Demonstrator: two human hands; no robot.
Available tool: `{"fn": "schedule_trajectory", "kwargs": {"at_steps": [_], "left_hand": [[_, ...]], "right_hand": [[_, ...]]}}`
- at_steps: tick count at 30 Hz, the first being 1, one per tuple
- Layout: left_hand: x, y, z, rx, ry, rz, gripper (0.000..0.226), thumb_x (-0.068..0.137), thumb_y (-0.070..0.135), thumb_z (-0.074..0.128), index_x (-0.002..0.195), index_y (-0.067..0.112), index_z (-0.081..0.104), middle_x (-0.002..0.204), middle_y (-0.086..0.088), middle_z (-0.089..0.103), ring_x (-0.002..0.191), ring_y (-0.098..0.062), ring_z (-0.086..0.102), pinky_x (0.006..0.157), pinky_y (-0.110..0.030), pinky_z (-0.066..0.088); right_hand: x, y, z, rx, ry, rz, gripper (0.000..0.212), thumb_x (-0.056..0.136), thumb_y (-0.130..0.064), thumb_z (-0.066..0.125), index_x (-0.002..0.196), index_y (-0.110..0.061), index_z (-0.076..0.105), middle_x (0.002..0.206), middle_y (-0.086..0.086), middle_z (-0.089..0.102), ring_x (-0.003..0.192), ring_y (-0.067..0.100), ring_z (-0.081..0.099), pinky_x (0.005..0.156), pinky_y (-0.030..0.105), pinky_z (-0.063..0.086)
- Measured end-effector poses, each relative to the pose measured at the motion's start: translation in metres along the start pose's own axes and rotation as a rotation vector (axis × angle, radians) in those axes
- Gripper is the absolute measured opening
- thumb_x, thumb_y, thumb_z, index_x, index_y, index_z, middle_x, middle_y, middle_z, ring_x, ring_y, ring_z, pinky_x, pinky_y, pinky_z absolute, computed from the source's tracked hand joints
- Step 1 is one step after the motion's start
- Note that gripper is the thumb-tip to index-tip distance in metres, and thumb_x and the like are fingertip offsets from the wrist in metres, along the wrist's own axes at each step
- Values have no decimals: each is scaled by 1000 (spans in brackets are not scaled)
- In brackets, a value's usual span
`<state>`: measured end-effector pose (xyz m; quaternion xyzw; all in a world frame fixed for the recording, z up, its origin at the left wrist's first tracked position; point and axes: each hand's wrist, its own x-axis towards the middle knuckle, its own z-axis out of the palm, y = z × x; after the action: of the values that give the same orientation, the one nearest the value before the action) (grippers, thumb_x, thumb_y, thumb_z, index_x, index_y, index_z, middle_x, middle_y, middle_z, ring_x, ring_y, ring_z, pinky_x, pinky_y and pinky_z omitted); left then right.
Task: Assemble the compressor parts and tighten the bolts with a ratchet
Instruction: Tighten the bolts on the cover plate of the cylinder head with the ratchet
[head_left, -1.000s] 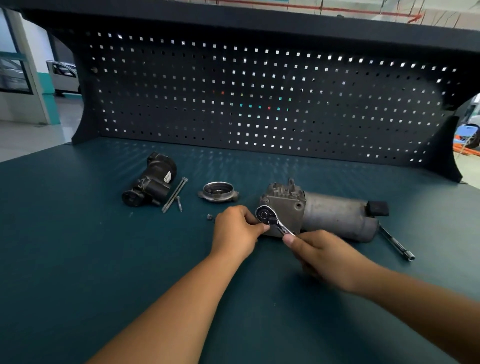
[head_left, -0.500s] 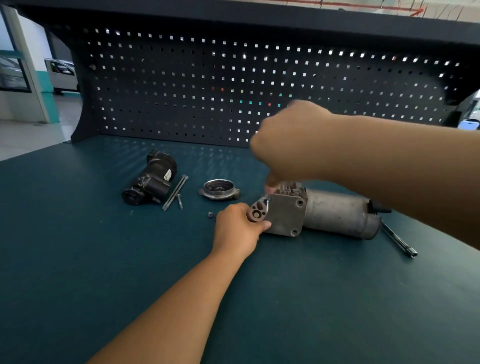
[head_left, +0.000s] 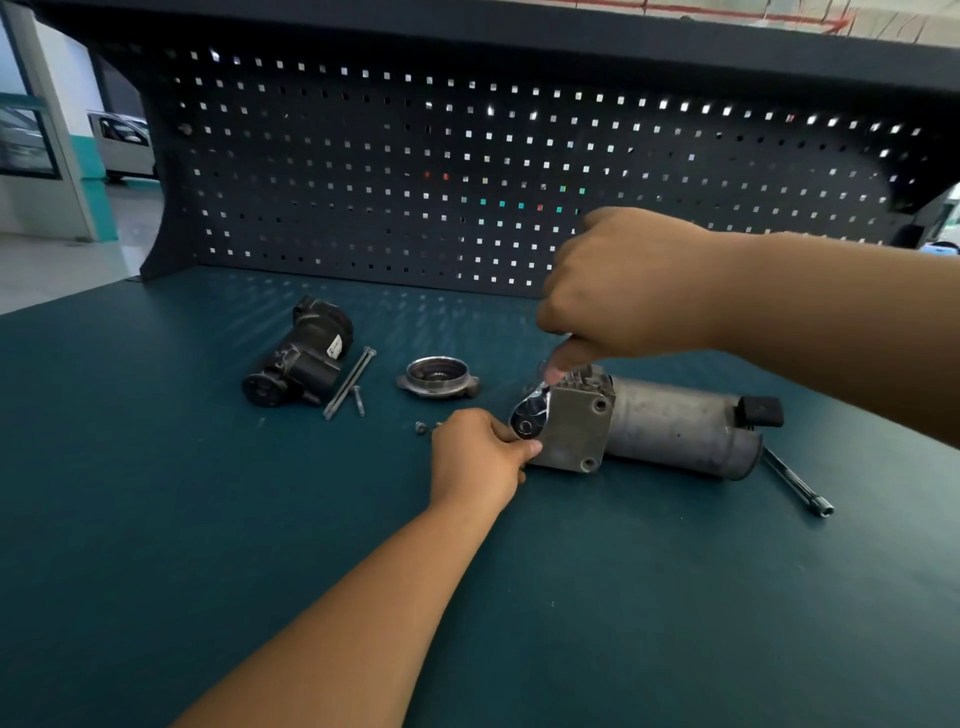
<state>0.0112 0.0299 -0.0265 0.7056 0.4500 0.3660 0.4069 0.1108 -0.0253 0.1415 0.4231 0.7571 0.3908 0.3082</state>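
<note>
The grey compressor body (head_left: 670, 426) lies on its side on the green bench, its square end plate (head_left: 576, 431) facing me. A chrome ratchet head (head_left: 530, 415) sits at the plate's left edge. My left hand (head_left: 478, 457) pinches the ratchet head from the left. My right hand (head_left: 623, 286) is raised above the compressor, fingers curled round the ratchet handle, which is mostly hidden in the fist.
A black motor part (head_left: 301, 358) lies at the left with two long bolts (head_left: 350, 382) beside it. A round metal flange (head_left: 439, 376) and small loose bolts (head_left: 421, 427) lie nearby. An extension bar (head_left: 797, 486) lies right of the compressor. The pegboard (head_left: 467, 171) stands behind.
My right hand swung the ratchet handle from low in front of the compressor up above it. My left hand stayed on the ratchet head.
</note>
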Motion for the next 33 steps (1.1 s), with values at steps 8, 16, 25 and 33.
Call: {"fn": "schedule_trajectory", "kwargs": {"at_steps": [8, 16, 25, 33], "left_hand": [[-3, 3, 2, -115, -15, -95, 30, 78, 19, 74, 56, 16, 53, 63, -7, 70, 57, -17, 66, 52, -23, 44], [-1, 2, 2, -128, -32, -97, 26, 80, 16, 72, 63, 15, 53, 65, -7, 69, 55, -18, 67, 67, -34, 56], [2, -2, 4, -107, -12, -56, 26, 80, 15, 72, 63, 15, 53, 64, -6, 69, 50, -11, 63, 63, -27, 54], [5, -5, 5, -85, 15, -32, 28, 80, 13, 71, 63, 15, 50, 64, -5, 68, 47, -7, 60, 44, -13, 43]], "right_hand": [[-30, -11, 25, 116, 57, 82, 71, 73, -69, -1, 82, -21, 51, 81, -7, 54, 83, 20, 58, 63, 30, 46], [-28, -14, 27, 138, 127, 124, 76, 70, -71, 0, 77, -18, 54, 75, -5, 57, 72, 22, 60, 56, 27, 37], [-28, -15, 24, 153, 128, 137, 72, 70, -71, 1, 74, -18, 50, 74, -5, 56, 70, 22, 58, 54, 26, 35], [-27, -15, 22, 124, 76, 164, 65, 79, -73, 14, 72, -18, 48, 71, -4, 55, 67, 21, 57, 53, 26, 32]]}}
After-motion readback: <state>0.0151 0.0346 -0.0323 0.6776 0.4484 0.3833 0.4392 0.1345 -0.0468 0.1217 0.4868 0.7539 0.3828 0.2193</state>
